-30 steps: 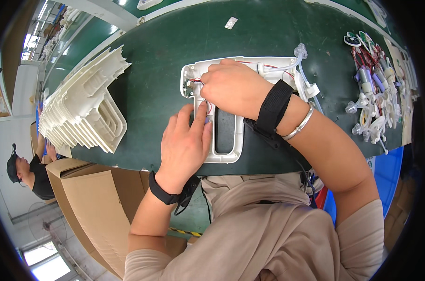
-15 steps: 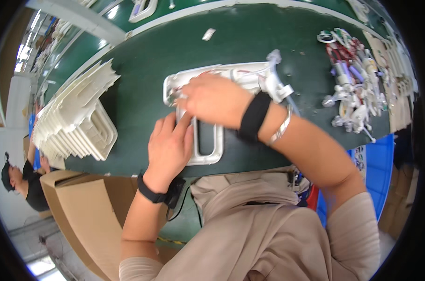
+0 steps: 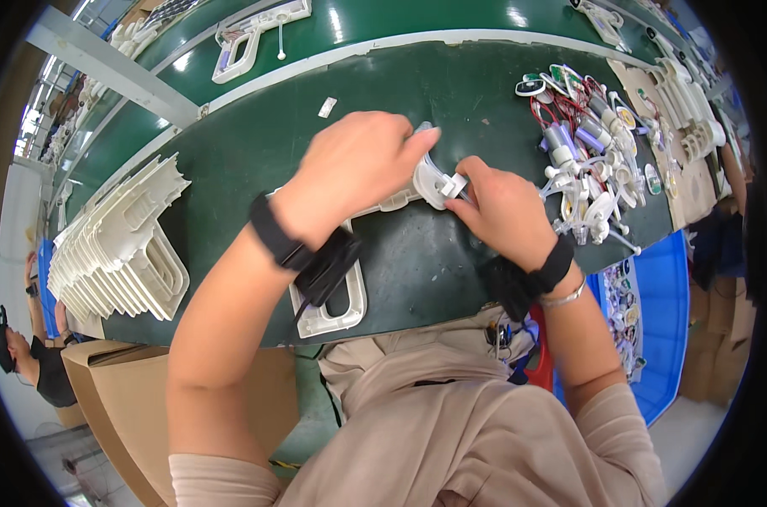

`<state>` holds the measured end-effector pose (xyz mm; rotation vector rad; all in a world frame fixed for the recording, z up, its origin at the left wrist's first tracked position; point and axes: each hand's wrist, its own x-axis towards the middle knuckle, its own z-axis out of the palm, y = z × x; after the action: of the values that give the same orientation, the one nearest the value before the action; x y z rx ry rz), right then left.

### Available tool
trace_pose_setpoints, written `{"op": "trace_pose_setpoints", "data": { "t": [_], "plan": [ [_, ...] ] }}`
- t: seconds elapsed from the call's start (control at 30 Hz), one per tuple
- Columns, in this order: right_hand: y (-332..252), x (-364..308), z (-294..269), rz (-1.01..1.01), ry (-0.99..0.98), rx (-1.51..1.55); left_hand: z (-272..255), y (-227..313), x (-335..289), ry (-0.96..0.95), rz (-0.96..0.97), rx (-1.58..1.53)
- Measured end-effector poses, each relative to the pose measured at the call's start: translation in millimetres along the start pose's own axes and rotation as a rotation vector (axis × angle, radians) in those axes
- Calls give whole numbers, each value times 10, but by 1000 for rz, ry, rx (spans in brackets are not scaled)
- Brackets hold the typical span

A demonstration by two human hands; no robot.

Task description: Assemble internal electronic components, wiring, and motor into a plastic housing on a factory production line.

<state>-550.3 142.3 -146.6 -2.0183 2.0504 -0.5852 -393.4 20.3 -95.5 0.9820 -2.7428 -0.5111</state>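
Before you is a dark green worktop [image 3: 409, 270] with a pale far edge. A stack of cream shells [image 3: 117, 245] stands on its left, and a heap of wired parts [image 3: 590, 156] lies on its right. A cardboard box [image 3: 126, 406] sits below at left, a blue bin [image 3: 669, 313] at right; a person in black [image 3: 52, 376] is far left. Your white shell [image 3: 337, 324] lies partly beneath your left hand [image 3: 362, 160], whose fingers curl, their grip unclear. Your right hand [image 3: 510, 211] pinches a white connector [image 3: 455, 184] at the shell's right end.
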Motion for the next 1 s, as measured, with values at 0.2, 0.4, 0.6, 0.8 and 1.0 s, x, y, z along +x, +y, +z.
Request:
{"op": "trace_pose_setpoints", "data": {
  "t": [0.2, 0.4, 0.6, 0.8, 1.0],
  "plan": [
    [-230, -285, 83, -206, 140, 82, 165, -79, 163, -122, 17, -145],
    [-100, -323, 174, -285, -90, 432, 207, -19, -131, -132, -46, -251],
    [126, -113, 154, -227, 151, 167, 127, -226, -254, -85, 103, -470],
    [209, 255, 163, -133, 150, 390, 188, -198, -355, 102, 117, -603],
    [-150, 134, 10, -18, 307, 271, 275, -160, -356, 138, 257, -167]
  ]
}}
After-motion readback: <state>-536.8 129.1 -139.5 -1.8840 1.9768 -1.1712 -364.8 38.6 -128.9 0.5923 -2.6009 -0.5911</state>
